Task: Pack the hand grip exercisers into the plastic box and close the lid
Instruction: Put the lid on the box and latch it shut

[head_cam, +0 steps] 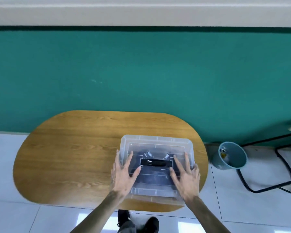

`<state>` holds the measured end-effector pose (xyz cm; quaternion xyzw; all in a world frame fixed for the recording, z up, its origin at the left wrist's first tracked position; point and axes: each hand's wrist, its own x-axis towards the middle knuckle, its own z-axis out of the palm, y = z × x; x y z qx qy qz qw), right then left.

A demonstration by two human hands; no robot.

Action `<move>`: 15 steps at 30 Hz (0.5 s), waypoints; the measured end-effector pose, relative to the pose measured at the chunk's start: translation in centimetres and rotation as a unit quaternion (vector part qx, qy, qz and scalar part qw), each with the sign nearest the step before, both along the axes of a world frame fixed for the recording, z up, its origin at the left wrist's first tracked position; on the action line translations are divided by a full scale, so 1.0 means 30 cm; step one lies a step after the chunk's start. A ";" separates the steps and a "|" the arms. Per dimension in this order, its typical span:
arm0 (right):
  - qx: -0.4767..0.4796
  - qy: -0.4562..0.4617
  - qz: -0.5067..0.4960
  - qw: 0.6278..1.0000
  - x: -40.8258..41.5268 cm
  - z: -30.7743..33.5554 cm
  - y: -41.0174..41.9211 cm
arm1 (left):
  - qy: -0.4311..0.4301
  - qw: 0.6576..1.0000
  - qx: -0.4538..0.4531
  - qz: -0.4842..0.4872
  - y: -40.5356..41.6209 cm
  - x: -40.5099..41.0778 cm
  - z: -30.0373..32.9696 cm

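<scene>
A clear plastic box (155, 140) sits on the right half of an oval wooden table (71, 158). Its transparent lid with a black handle (155, 162) lies on top of the box. Through the lid I see dark hand grip exercisers (148, 154) with metal springs inside. My left hand (123, 175) lies flat on the lid's left side, fingers spread. My right hand (186, 177) lies flat on the lid's right side, fingers spread too. Neither hand grips anything.
A green wall stands behind the table. A grey-blue waste bin (232, 155) sits on the tiled floor to the right, beside a black metal frame (286, 172). My dark shoes (138, 222) show below the table's near edge.
</scene>
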<state>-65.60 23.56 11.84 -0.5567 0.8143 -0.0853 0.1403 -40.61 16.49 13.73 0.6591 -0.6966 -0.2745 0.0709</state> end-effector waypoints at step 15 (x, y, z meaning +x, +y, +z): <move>-0.008 0.042 0.021 0.999 0.028 -0.094 0.073 | -0.106 0.993 0.026 -0.050 0.060 0.036 -0.072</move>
